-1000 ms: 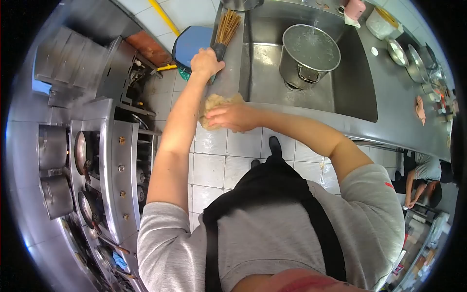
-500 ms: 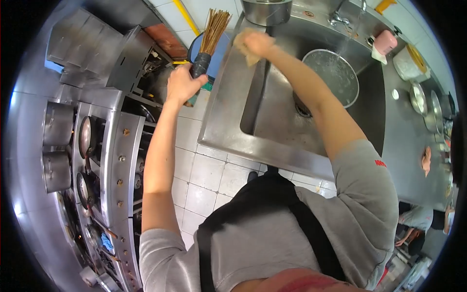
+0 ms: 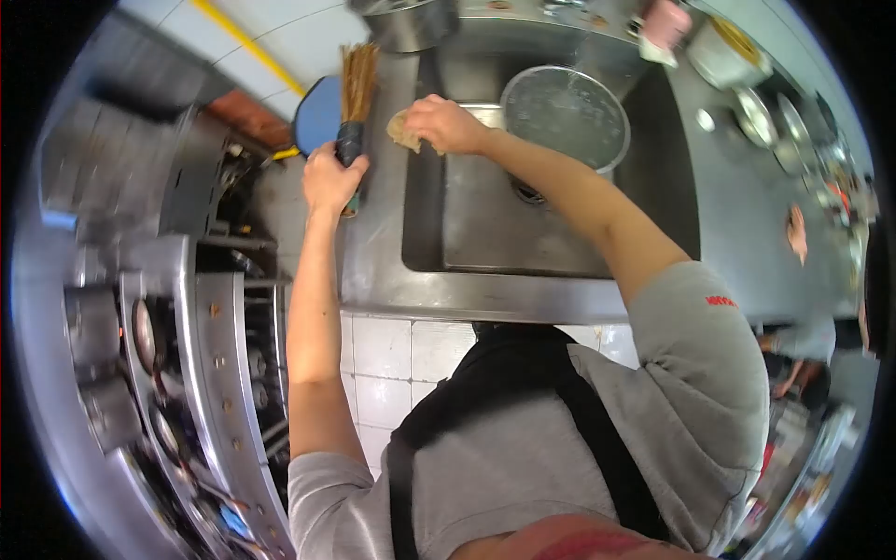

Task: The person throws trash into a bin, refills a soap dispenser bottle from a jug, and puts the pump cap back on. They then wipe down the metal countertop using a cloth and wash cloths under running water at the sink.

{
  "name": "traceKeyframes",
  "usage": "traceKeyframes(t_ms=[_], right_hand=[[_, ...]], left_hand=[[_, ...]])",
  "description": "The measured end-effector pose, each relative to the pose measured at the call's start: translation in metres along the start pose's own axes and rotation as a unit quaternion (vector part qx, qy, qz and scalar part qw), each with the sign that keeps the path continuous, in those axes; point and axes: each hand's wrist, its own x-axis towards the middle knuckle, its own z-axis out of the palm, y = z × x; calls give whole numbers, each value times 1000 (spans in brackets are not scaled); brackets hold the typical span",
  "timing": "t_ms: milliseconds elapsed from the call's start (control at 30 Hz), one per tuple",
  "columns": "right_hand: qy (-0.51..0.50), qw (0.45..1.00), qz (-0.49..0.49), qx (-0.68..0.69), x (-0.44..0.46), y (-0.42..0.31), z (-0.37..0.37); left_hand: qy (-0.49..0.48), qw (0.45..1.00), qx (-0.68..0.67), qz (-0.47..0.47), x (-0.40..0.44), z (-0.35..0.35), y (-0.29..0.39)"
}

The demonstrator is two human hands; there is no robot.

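Note:
My left hand (image 3: 333, 179) is wrapped round the dark bound handle of a bristle wok brush (image 3: 357, 89), whose straw-like bristles point away from me. It is at the left edge of the steel sink counter (image 3: 383, 238). Over the sink's left rim, my right hand (image 3: 446, 124) grips a tan cloth (image 3: 404, 133), bunched under the fingers. Inside the sink basin (image 3: 560, 247), a large round metal pot (image 3: 565, 117) holds water, and a thin stream runs into it from above.
A stove (image 3: 210, 345) with pans runs along the left. Behind the brush is a blue bin lid (image 3: 319, 117); a metal pot (image 3: 406, 23) stands at the back. Bowls (image 3: 754, 117) and another person's hand (image 3: 795, 233) are on the right counter.
The view has turned. My right hand with the cloth has come from the counter's far left corner nearer to the basin. The brush has moved beside the counter's edge and points straighter away.

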Motion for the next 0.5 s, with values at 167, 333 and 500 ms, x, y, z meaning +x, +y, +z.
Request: traceKeyframes(t_ms=[167, 333, 500], right_hand=[[135, 942, 284, -122, -58, 75, -113], [216, 889, 395, 83, -80, 170, -195], [180, 869, 422, 186, -61, 164, -223]], left_hand=[[-22, 996, 86, 8, -3, 19, 9], [51, 984, 144, 95, 18, 21, 55], [-31, 949, -103, 297, 74, 86, 163]])
